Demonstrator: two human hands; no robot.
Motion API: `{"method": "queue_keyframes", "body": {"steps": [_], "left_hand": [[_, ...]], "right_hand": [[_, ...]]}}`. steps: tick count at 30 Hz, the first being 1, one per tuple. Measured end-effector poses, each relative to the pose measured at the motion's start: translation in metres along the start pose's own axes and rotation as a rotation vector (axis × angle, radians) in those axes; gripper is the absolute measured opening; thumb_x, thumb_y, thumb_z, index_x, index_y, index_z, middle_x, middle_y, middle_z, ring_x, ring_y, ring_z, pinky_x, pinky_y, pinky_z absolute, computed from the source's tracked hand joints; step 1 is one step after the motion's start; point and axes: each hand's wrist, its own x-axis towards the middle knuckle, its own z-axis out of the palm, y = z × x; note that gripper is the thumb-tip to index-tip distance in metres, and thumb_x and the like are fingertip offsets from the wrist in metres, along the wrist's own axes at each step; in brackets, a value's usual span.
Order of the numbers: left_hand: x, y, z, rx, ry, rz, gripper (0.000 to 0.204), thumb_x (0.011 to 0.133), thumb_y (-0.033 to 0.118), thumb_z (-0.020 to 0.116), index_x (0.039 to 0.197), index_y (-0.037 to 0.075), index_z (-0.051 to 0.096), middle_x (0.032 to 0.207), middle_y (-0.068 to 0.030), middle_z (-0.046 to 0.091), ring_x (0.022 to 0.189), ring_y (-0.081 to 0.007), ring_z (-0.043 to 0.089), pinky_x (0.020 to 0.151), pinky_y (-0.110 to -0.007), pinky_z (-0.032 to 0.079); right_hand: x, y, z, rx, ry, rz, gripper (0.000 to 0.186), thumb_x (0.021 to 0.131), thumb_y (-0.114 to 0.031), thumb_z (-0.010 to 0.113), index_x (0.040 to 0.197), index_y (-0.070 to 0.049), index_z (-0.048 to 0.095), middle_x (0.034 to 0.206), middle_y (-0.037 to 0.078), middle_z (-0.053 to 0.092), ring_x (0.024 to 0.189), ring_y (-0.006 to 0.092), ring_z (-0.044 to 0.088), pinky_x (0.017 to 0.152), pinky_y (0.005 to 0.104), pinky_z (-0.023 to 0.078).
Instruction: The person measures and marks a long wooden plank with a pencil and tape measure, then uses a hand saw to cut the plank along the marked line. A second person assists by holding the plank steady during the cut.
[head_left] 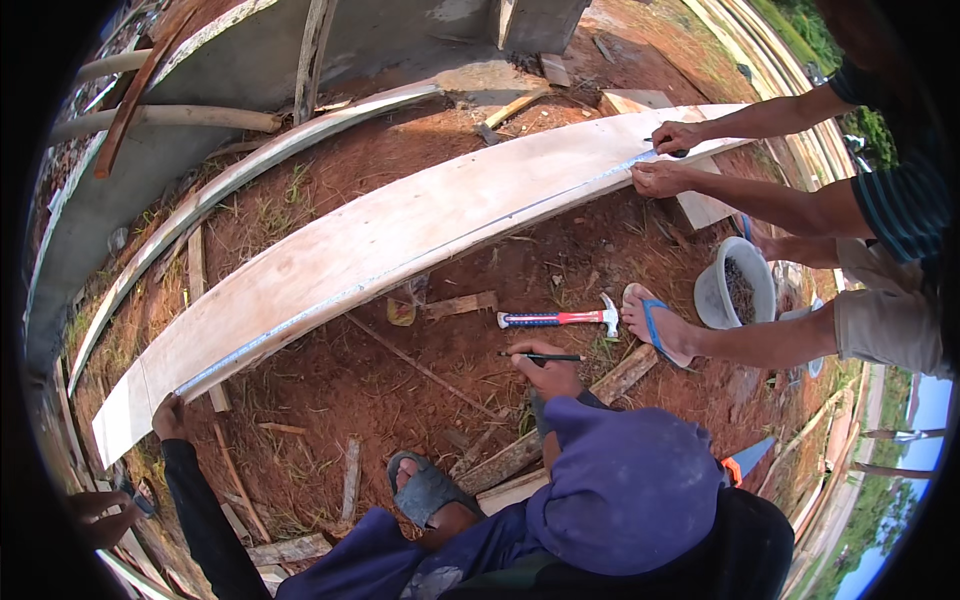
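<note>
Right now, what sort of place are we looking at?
Probably an outdoor construction site or work yard: a long curved wooden board, a claw hammer lying on bare reddish soil, and a rough grey wall behind.

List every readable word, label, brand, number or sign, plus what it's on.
None legible.
Measuring tape: any scale marks too small to read.
Hammer: red and blue handle, no readable lettering.
Dark pencil: too small to tell whether it's marked.
</note>
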Motion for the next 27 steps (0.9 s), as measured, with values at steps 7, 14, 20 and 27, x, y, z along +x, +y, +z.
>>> {"method": "queue_keyframes", "body": {"steps": [7,14,20,27], "left_hand": [[-0.020,-0.001,0.025,0.019,-0.040,0.111,0.029,0.083,-0.004,0.064,0.111,-0.011,0.066,0.099,-0.0159,0.069,0.082,-0.0252,0.068,0.071,-0.031,0.061],[-0.057,0.002,0.075,0.112,-0.056,0.180,0.026,0.079,-0.004,0.067,0.104,-0.012,0.068,0.094,-0.0160,0.069,0.078,-0.0247,0.067,0.069,-0.030,0.059],[-0.053,-0.002,0.033,0.415,-0.041,0.519,0.024,0.078,-0.004,0.067,0.100,-0.012,0.070,0.088,-0.0137,0.070,0.073,-0.0213,0.067,0.067,-0.027,0.056],[-0.094,0.006,0.095,0.385,0.005,0.367,0.023,0.071,-0.003,0.065,0.092,-0.010,0.073,0.077,-0.0108,0.069,0.064,-0.0188,0.063,0.060,-0.028,0.050]], "right_hand": [[-0.003,-0.011,-0.004,0.027,-0.011,0.053,0.020,0.096,-0.015,0.065,0.112,-0.003,0.067,0.084,0.002,0.065,0.073,0.0094,0.061,0.066,0.0275,0.050],[-0.003,0.004,-0.006,0.065,-0.008,0.048,0.020,0.097,-0.016,0.064,0.112,-0.002,0.067,0.087,0.003,0.065,0.073,0.0094,0.061,0.068,0.0274,0.050],[0.004,0.003,-0.002,0.107,-0.043,0.000,0.020,0.097,-0.015,0.063,0.112,-0.001,0.067,0.088,0.004,0.066,0.073,0.0095,0.061,0.066,0.0266,0.050],[0.005,-0.005,-0.010,0.133,-0.020,0.055,0.021,0.096,-0.016,0.064,0.111,-0.003,0.068,0.087,0.002,0.065,0.073,0.0085,0.061,0.065,0.0265,0.050]]}}
